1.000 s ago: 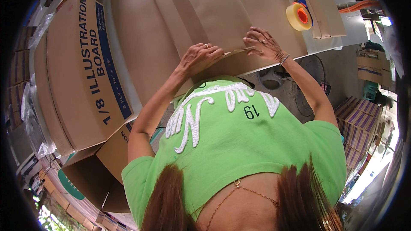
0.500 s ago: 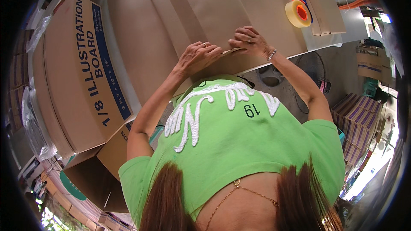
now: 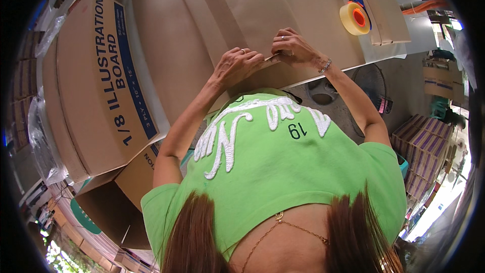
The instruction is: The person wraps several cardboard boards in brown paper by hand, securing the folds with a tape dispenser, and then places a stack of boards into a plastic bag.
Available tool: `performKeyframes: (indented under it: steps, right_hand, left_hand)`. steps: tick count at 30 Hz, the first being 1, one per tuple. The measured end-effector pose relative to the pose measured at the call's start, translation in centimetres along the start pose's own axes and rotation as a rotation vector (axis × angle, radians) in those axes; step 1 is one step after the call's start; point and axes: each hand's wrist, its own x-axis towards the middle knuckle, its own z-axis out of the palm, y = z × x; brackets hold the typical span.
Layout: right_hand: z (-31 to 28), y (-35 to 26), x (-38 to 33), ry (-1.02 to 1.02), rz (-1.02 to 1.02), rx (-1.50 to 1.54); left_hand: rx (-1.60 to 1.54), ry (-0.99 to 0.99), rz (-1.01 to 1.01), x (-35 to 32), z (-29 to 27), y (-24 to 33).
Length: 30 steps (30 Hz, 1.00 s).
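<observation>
Both hands work at the near edge of a brown sheet (image 3: 260,7), cardboard or stiff paper, with a darker band running down it. My left hand (image 3: 236,65) is closed, its fingers curled over that edge. Just to its right, my right hand (image 3: 297,49) is closed in a pinch on the same edge, where a small bit of the sheet is raised between the two hands. The exact fingertip grip is partly hidden by the knuckles. A roll of clear yellowish tape (image 3: 348,19) with an orange core and a blue part stands to the right of my right hand.
A large printed brown carton (image 3: 76,96) stands at the left, with an open carton (image 3: 108,207) below it. Folded cardboard (image 3: 381,5) lies at the far right of the table. Striped stacks (image 3: 422,139) and a round fan (image 3: 369,88) are lower right.
My right hand has turned slightly, its fingers drawn tighter at the sheet's edge. My left hand stays nearly in place. The whole view has shifted a little.
</observation>
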Motion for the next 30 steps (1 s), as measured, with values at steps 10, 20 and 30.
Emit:
performKeyframes:
  steps: [10, 20, 30]
  right_hand:
    - [1.5, -0.4, -0.5, 0.182, 0.146, 0.179]
    - [2.0, -0.6, -0.8, 0.232, 0.196, 0.246]
    - [3.3, -0.4, -0.5, 0.317, 0.172, 0.150]
  left_hand:
    - [-0.039, -0.001, -0.045, 0.4, -0.2, 0.1]
    - [-0.102, 0.135, -0.201, -0.3, -0.9, 1.6]
    - [-0.005, 0.089, -0.297, -0.8, -0.5, 1.6]
